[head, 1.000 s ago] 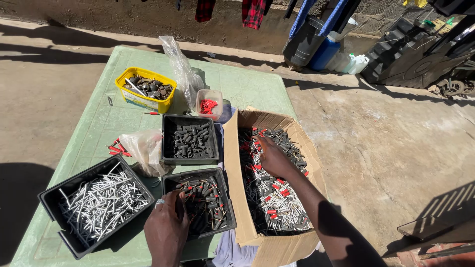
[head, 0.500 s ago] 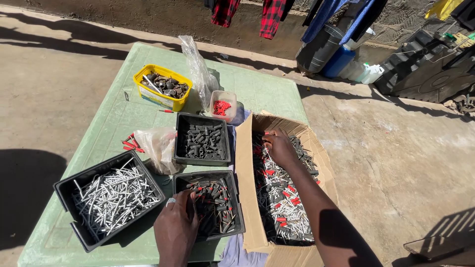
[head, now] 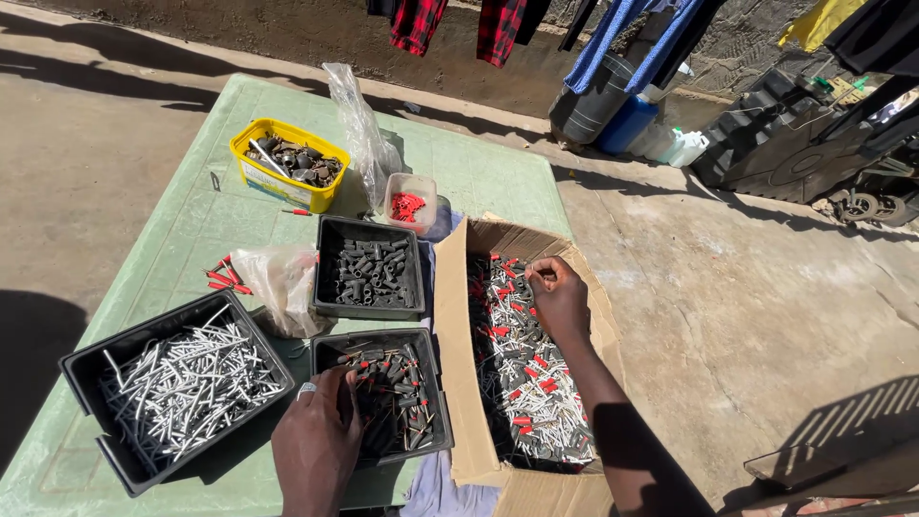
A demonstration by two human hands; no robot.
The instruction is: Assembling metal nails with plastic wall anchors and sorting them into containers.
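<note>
Since the earlier frame, the right hand [head: 558, 299] has stayed inside the cardboard box [head: 450, 335] at centre right, while the view has tilted so the table sits a little lower in the frame; the left hand [head: 321, 436] remains over the near black tray [head: 431, 421]. Fingers of the right hand are curled in, pinching something small at the tips; what it is cannot be made out. Beneath it lies a heap of silver, grey and red fasteners [head: 526, 383] filling the box. At the bottom centre, the left hand rests with its fingers bent down into the mixed dark pieces [head: 397, 393] in the near tray, touching them; whether it has hold of any cannot be told. A ring shows on one finger.

Just above that tray stands a second black tray [head: 330, 287] of dark plugs. At lower left a larger black crate [head: 86, 369] holds silver pins. Between them lies a crumpled clear bag [head: 278, 282], with loose red pieces [head: 222, 278] beside it. Toward the upper left sit a yellow tub [head: 258, 177] of metal parts, a tall clear bag [head: 362, 134] and a small clear tub [head: 421, 187] of red bits.

All rest on a green table [head: 191, 220] outdoors on sunlit concrete [head: 747, 287]. Clothes [head: 498, 24] hang along the top edge, with dark containers [head: 593, 105] at upper right.
</note>
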